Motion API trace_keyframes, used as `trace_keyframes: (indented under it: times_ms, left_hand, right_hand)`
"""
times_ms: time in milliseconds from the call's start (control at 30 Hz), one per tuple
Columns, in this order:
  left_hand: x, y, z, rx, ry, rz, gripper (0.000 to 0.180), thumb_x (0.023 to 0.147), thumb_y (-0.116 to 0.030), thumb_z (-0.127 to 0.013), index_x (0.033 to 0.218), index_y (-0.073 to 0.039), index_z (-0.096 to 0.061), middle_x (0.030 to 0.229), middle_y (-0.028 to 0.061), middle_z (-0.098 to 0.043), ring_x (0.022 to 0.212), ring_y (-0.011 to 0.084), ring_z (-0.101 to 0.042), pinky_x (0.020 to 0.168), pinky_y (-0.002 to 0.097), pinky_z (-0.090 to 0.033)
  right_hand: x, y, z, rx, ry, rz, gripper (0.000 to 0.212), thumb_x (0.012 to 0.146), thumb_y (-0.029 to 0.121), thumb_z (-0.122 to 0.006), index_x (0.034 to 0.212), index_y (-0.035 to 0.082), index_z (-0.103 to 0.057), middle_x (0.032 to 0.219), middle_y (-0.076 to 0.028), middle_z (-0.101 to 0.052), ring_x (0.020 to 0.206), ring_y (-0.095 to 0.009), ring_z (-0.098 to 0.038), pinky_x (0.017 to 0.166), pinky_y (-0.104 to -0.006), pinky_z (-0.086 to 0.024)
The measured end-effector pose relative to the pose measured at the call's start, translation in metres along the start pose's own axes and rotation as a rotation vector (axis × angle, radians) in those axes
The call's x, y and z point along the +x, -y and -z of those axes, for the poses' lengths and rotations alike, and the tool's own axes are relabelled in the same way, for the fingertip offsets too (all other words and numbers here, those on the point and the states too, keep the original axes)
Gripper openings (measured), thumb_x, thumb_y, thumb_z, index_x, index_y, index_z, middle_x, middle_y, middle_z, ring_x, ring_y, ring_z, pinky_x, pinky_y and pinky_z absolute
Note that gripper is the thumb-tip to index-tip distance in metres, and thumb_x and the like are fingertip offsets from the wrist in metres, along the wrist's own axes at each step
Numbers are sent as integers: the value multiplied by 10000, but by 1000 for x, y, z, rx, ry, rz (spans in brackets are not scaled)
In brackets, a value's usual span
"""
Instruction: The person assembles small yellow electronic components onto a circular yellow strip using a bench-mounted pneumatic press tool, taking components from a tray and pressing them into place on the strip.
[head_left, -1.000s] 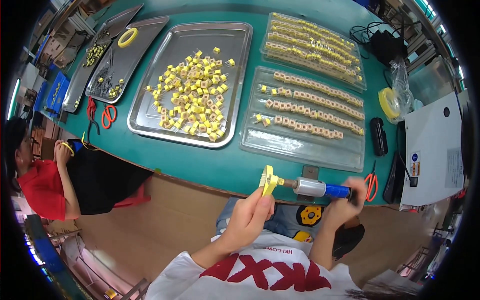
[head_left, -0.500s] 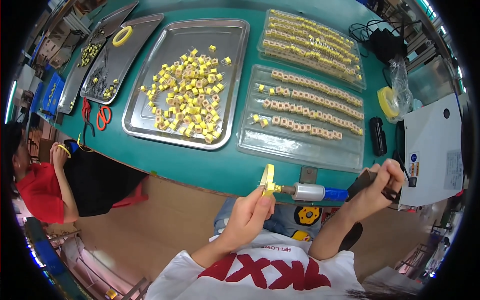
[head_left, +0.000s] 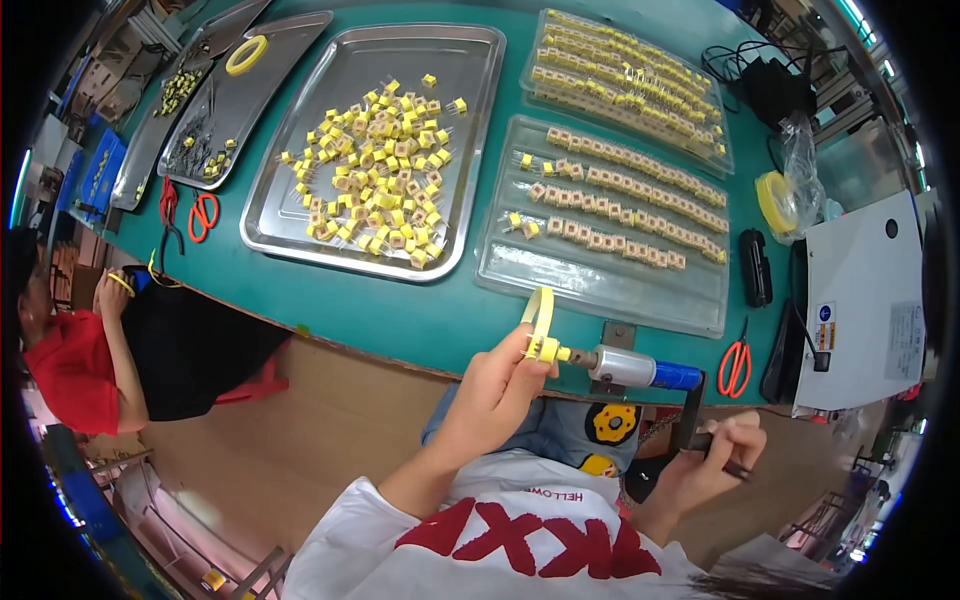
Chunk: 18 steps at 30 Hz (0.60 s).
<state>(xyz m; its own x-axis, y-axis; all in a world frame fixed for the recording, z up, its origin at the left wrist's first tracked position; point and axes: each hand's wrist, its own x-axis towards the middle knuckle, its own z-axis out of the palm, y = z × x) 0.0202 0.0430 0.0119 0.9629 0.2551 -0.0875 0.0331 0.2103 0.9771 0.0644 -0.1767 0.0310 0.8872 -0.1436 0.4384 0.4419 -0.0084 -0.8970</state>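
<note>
Large dark red lettering point(head_left: 530, 540) runs across the front of the white shirt point(head_left: 375, 535), with a smaller red line above it. The white box point(head_left: 855, 265) at the right bears a blue-and-orange sticker point(head_left: 826, 330) and a pale printed label point(head_left: 906, 338) — its print too small to make out. The left hand point(head_left: 500, 385) has its grip closed narrow, thumb and fingers pinching the yellow tape roll point(head_left: 542, 312), which stands upright against a small yellow-wrapped part point(head_left: 549, 349). That part sits on the left end of the silver-and-blue winder point(head_left: 625, 367), at the near edge of the table point(head_left: 350, 305). The right hand point(head_left: 715, 465) has its grip curled around the handle of the black crank point(head_left: 691, 415) — below and to the right of the winder.
</note>
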Motion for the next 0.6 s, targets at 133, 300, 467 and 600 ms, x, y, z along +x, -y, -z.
trace_keyframes:
  times_ms: [133, 300, 467, 600]
  left_hand:
    - [-2, 6, -2, -58, -23, -18, 261, 973, -235, -419, 861, -18, -510, 602, -5, -443, 550, 56, -390, 504, 220, -328]
    - [-11, 5, -8, -230, -60, 39, 375, 1000, -321, -339, 856, -17, -504, 617, -19, -415, 554, 50, -346, 497, 209, -295]
    - [-10, 6, -3, -191, -106, -3, 407, 1009, -325, -301, 798, -26, -480, 609, -21, -393, 544, 47, -325, 490, 207, -274]
    - [-12, 2, -5, -185, -85, -28, 387, 1007, -296, -314, 781, -27, -476, 607, -19, -402, 538, 44, -329, 485, 205, -272]
  right_hand:
    - [10, -4, 12, -418, 180, -368, 136, 849, -28, -537, 977, -9, -577, 921, -75, -562, 772, -92, -536, 638, -210, -425]
    - [45, 7, -4, -766, 41, -39, 165, 892, 82, -577, 1052, 46, -565, 749, 13, -544, 597, -19, -410, 530, -186, -299]
    - [47, 47, -35, -596, 286, 33, 258, 826, 90, -664, 1009, 52, -486, 738, 17, -482, 626, -50, -371, 529, -212, -290]
    - [54, 61, -71, -709, 926, 520, 451, 637, 88, -789, 996, 33, -522, 746, -86, -507, 570, -233, -489, 521, -303, -405]
